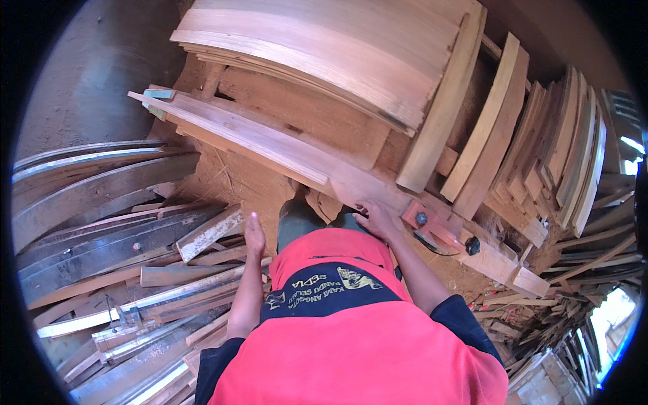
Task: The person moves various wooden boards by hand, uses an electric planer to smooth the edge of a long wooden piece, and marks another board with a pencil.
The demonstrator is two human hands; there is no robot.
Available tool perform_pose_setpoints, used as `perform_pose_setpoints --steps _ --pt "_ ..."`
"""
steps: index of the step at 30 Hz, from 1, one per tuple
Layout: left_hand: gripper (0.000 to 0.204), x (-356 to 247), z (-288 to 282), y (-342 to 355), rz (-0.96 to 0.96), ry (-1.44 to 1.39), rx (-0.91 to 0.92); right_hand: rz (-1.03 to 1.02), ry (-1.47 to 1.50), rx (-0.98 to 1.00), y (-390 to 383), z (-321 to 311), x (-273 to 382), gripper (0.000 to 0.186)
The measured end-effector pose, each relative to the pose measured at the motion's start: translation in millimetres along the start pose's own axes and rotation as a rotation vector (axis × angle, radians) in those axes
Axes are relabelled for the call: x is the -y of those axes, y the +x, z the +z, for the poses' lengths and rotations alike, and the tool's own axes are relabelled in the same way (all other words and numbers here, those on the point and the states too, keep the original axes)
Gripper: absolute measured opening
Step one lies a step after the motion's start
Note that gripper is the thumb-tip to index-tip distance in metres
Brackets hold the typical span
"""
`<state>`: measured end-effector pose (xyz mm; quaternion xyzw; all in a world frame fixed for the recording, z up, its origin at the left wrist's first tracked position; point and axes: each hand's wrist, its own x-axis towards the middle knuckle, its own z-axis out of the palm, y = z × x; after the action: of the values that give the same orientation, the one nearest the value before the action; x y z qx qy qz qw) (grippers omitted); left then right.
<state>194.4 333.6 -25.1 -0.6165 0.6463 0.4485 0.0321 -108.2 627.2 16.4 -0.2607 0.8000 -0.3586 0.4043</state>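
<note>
Long plank [349, 182]: right hand [372, 217] (fingers loosely spread) at its edge; left hand [254, 236] empty, extended; two-handed steadying advisable.

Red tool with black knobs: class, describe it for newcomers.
Find the long, pale wooden beam slanting across the view. On it, right of the right hand, sits the red tool, set apart from nearby wooden boards by colour and black knobs.
</note>
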Motion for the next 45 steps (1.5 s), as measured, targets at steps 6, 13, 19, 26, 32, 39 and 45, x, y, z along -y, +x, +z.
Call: perform_pose_setpoints --steps 6,13,19,26,32,39,45 --pt "0.061 -38 54 -121 0.161 0.308 0.434 -0.016 -0.030 0.014 -65 -10 -66 0.035" --pt "0.061 -7 58 -142 0.043 0.238 0.307 0.022 0.002 0.123 -84 -5 -78 0.033" --pt "0.059 21 53 -171 -0.013 -0.002 0.148 -0.174 -0.018 0.149 -63 13 -49 0.027" --pt "0.056 138 91 -223 -0.127 -0.235 0.051 -0.624 -0.034 -0.269 46 -10 139 0.025" --pt "0.053 246 158 -258 -0.263 -0.380 0.026 -0.659 -0.361 -0.103 159 46 219 0.049" --pt "0.048 373 246 -254 -0.371 -0.255 -0.067 -0.521 -0.648 -0.031 214 108 247 0.066" --pt "0.041 410 253 -259 -0.403 -0.400 0.011 -0.383 -0.825 -0.062 220 124 241 0.066"
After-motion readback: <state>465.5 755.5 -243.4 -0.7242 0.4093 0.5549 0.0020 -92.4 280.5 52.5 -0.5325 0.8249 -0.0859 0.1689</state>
